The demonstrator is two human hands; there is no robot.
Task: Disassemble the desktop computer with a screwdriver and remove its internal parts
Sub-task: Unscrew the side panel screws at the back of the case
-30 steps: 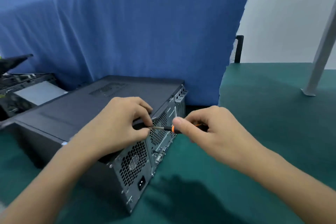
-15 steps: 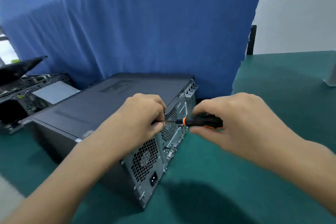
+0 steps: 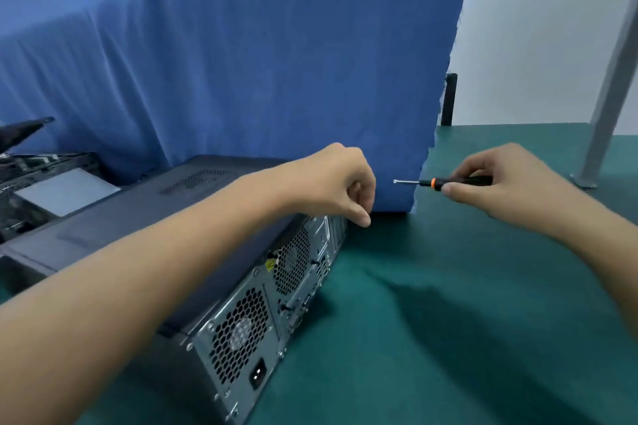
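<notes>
Far left: second opened chassis [image 3: 41, 179], cut off by the frame edge; desktop computer [image 3: 131, 217] lies on its side on green table [image 3: 448, 321], rear panel facing camera; left hand [image 3: 331, 183] over its rear top corner, fingers curled, can't tell if they pinch anything; right hand [image 3: 507, 183] grips screwdriver [image 3: 459, 181], tip in air, clear of the computer; handle end hidden in the palm.

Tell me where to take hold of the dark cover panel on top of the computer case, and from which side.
Probably the cover panel's rear edge, along the perforated metal back plate. Come from that back side over the green table: the panel lies flat, facing up, and this edge faces open table, while the blue cloth crowds the far end.
</notes>
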